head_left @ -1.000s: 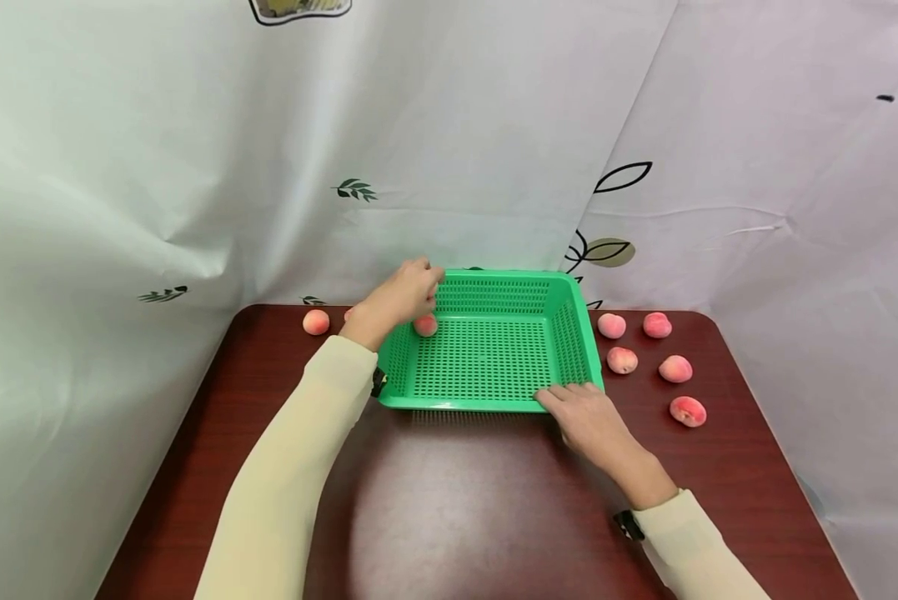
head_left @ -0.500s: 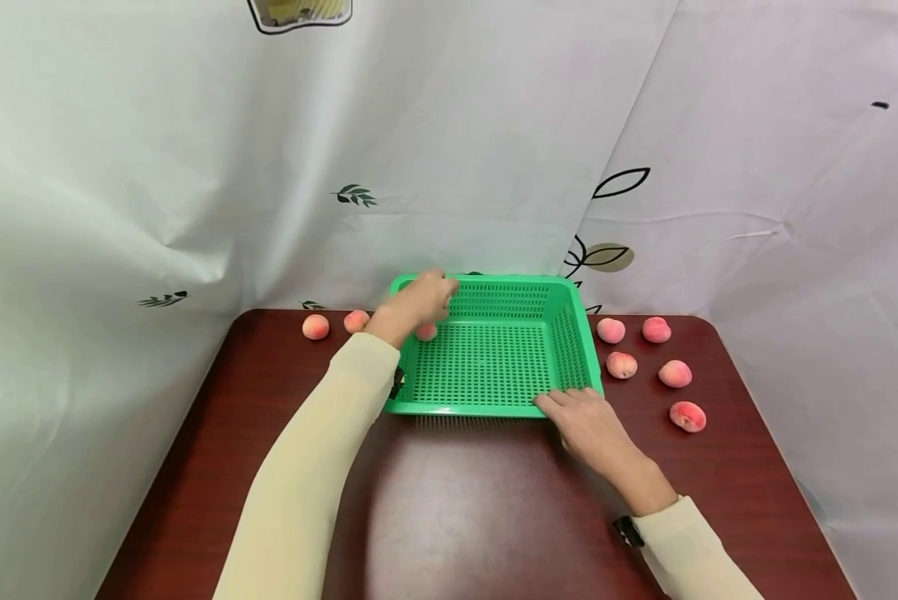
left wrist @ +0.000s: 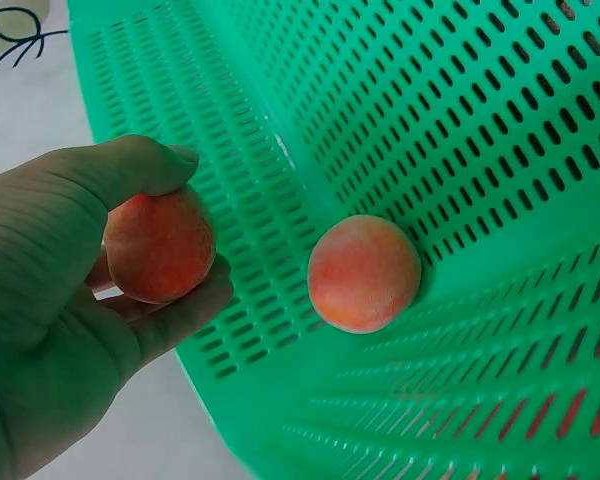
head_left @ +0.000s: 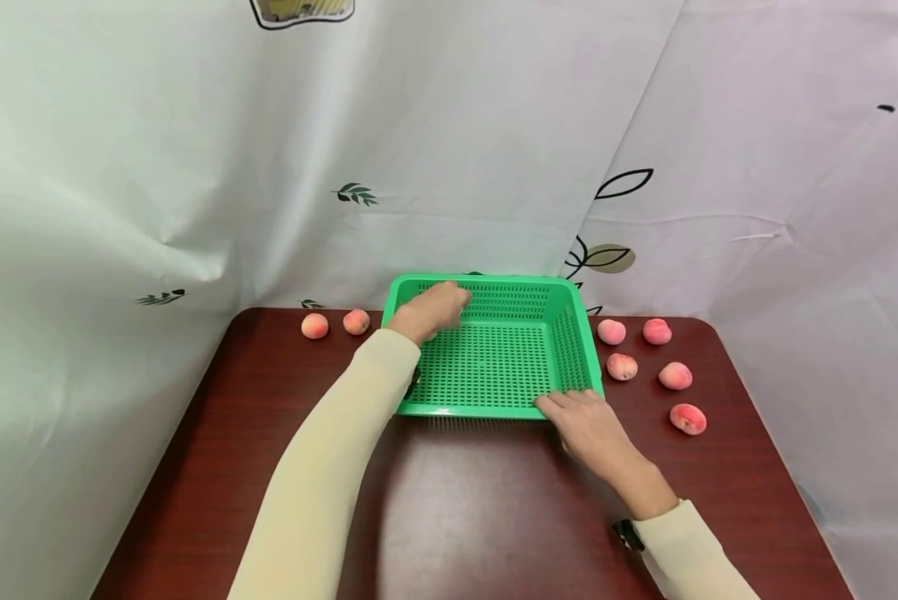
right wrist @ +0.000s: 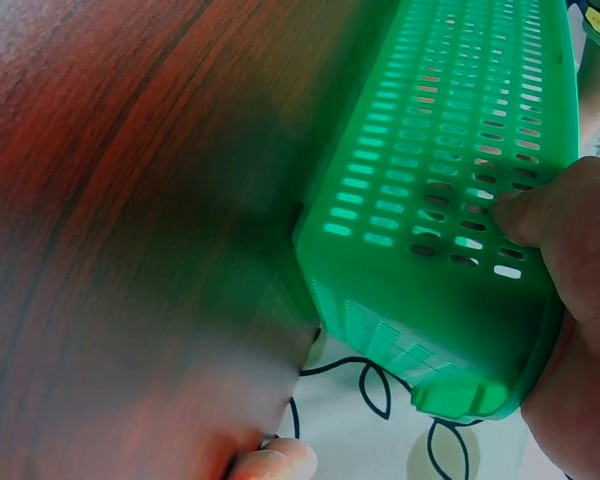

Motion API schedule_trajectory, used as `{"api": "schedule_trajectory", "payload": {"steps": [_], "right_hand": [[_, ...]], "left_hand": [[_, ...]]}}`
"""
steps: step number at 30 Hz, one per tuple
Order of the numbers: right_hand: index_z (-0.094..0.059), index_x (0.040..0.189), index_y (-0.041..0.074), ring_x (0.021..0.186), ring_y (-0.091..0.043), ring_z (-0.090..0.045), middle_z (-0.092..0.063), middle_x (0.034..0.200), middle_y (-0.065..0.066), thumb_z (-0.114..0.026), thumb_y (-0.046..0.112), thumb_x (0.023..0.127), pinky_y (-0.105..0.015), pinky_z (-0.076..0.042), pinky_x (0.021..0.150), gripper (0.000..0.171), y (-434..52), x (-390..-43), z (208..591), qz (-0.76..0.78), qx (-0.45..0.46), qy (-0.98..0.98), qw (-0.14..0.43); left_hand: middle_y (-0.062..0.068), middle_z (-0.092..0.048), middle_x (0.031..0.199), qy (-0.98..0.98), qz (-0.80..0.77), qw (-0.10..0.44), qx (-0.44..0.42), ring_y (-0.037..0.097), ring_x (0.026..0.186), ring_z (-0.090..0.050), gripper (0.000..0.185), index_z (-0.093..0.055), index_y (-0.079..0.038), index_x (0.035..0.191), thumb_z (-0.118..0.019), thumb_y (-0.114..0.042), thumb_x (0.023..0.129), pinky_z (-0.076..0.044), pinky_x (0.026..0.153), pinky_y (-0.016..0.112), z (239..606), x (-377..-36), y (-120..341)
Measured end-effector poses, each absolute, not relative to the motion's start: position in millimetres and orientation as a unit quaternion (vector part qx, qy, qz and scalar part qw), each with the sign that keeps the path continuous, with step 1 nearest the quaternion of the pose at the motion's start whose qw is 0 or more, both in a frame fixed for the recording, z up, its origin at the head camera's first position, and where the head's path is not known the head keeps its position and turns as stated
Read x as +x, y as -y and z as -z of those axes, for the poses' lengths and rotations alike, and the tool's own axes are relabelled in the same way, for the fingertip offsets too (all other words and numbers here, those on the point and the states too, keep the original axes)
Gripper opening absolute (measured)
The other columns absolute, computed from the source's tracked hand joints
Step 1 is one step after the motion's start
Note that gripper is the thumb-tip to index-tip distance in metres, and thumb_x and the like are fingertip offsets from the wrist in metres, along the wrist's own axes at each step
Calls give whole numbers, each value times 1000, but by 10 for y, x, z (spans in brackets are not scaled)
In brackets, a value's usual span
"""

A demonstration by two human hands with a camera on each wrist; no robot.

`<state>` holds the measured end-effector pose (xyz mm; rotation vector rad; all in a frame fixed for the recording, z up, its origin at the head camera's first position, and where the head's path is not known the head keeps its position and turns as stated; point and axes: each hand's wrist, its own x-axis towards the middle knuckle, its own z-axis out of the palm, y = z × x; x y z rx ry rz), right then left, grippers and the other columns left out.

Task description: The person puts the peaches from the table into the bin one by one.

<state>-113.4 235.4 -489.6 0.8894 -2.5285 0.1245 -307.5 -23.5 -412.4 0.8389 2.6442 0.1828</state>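
My left hand [head_left: 435, 310] reaches over the left side of a green perforated plastic basket [head_left: 486, 411]. Thumb and fingers grip a peach [left wrist: 162, 248] beside the basket's wall in the left wrist view; the head view hides this fruit behind the hand. A second peach [left wrist: 365, 274] lies in the basket, near a bottom corner, apart from the fingers. At the basket's near right corner my right hand [head_left: 588, 427] holds the rim, its thumb [right wrist: 523, 215] pressed on the outer wall in the right wrist view.
On the dark red wooden table [head_left: 216, 467], two peaches, one of them at the back [head_left: 356, 322], lie left of the basket. Several more peaches [head_left: 622, 367] are spread to its right. A white patterned curtain [head_left: 479, 167] hangs behind the table.
My left hand has moved right and slightly down over the basket, covering the peach inside and uncovering one on the table's left. The right hand stays on the rim.
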Motion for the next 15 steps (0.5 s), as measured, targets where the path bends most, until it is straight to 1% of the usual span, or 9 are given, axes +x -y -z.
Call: {"api": "schedule_trajectory", "payload": {"steps": [2,4,6,7,8,11,13,15], "right_hand": [[-58,93,14,65,-24,-57,-60,77,1,-56,-4,84,-35,-37,60,20,-2355,-1134,4899,-45,323,918,227],[-58,93,14,65,-24,-57,-60,77,1,-57,-4,85,-35,-37,60,20,-2355,-1136,4899,-46,325,917,228],[-57,93,14,65,-24,-57,-60,77,1,-57,-4,85,-35,-37,60,20,-2357,-1138,4900,-46,326,916,229],[-58,93,14,65,-24,-57,-60,77,1,-57,-4,85,-35,-37,60,20,-2358,-1139,4900,-46,326,916,230],[-58,93,14,65,-24,-57,-60,76,1,-58,-4,84,-35,-37,60,20,-2358,-1140,4899,-46,326,915,231],[-58,93,14,65,-24,-57,-60,76,1,-57,-4,84,-35,-37,60,20,-2360,-1140,4897,-48,327,915,232],[-59,93,13,65,-24,-58,-60,76,1,-57,-4,84,-35,-37,59,20,-2361,-1141,4896,-49,328,914,233],[-59,93,14,65,-24,-58,-60,77,1,-58,-4,83,-35,-37,60,20,-2363,-1141,4894,-49,329,913,234]], "left_hand": [[11,-59,129,-936,-56,179,299,23,108,-56,29,-62,-7,131,-51,-3,105,-47,86,36,4150,-3081,209],[10,-60,123,-936,-47,174,301,21,101,-53,28,-64,-7,127,-50,-1,104,-43,82,34,4186,-3093,187],[9,-60,118,-937,-43,176,300,21,94,-49,26,-65,-8,123,-51,0,104,-38,78,36,4218,-3104,171],[9,-61,118,-937,-41,177,299,21,94,-49,26,-65,-8,124,-51,1,103,-38,78,36,4235,-3110,165],[9,-61,119,-937,-39,178,299,21,95,-51,27,-65,-9,125,-53,0,103,-39,78,36,4254,-3117,158],[8,-63,125,-936,-34,183,299,22,107,-59,31,-64,-9,130,-57,0,101,-47,84,34,4301,-3132,143],[8,-64,126,-935,-30,184,300,23,111,-61,31,-64,-10,130,-59,-1,101,-50,87,35,4322,-3135,134],[8,-65,119,-934,-23,186,304,20,103,-60,25,-65,-9,125,-59,-2,101,-49,83,32,4343,-3140,120]]}}
